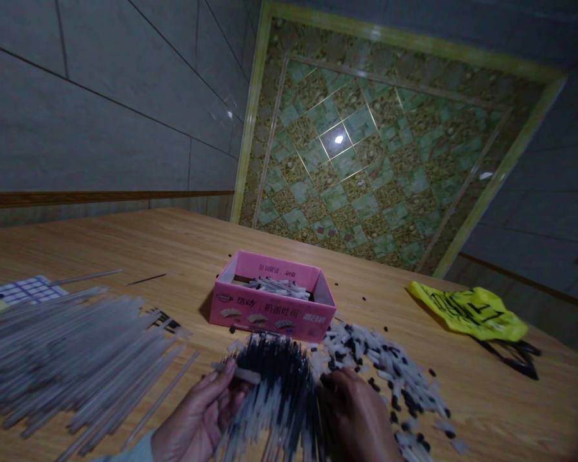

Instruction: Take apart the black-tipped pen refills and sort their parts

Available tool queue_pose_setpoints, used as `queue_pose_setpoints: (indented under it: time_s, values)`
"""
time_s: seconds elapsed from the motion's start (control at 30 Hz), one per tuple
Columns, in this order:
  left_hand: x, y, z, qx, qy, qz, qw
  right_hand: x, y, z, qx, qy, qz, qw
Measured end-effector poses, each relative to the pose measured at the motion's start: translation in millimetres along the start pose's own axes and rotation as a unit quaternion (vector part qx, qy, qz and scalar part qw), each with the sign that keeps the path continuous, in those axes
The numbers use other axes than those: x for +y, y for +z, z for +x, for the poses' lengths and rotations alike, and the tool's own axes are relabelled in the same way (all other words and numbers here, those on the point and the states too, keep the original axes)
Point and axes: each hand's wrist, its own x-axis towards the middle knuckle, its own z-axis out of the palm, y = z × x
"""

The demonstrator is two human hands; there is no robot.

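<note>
Between the thumb and fingers of my left hand [210, 407] is a short whitish translucent tube [246, 375], lying roughly sideways. My right hand [359, 410] is closed, its fingers curled down beside the bundle; something small and dark shows at its fingertips, too blurred to name. Between the hands lies a dense bundle of thin sticks [282, 378], black at the far ends and whitish nearer me. Just beyond it stands an open pink box [270, 314] with whitish and black slim pieces [282, 288] inside.
Long clear tubes [72, 359] are heaped at the left, by a blue-checked cloth [29, 290]. Small white and black caps [390, 359] are scattered at the right. A bright yellow bag [476, 312] with black straps lies farther right on the wooden table [173, 237].
</note>
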Motion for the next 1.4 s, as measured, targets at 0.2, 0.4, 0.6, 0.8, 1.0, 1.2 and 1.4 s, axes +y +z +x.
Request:
queue_pose_setpoints:
  time_s: [0.2, 0.4, 0.6, 0.8, 1.0, 1.2, 1.4]
  values:
    - [0, -1.3, 1, -0.005, -0.004, 0.02, 1.0, 4, 5, -2, -0.017, 0.001, -0.023, 1.0]
    - [-1, 3.3, -3, 0.006, 0.013, 0.051, 0.999, -3, 4, 0, 0.029, 0.047, 0.266, 0.962]
    - [-2, 1.0, -1, -0.034, 0.016, 0.1, 0.994, -33, 13, -5, -0.079, 0.144, 0.727, 0.666]
    - [-3, -0.7, -3, -0.03, 0.023, 0.099, 0.994, -45, 15, -13, -0.137, 0.216, 0.788, 0.56]
    - [-3, -0.6, 0, -0.035, 0.022, 0.107, 0.993, -46, 16, -14, -0.173, 0.176, 0.791, 0.56]
    - [-4, 1.7, -5, -0.076, 0.02, 0.154, 0.985, -45, 25, -14, -0.196, 0.132, 0.809, 0.537]
    - [-8, -0.6, -5, -0.083, 0.031, 0.191, 0.978, -51, 22, -17, -0.193, 0.142, 0.794, 0.558]
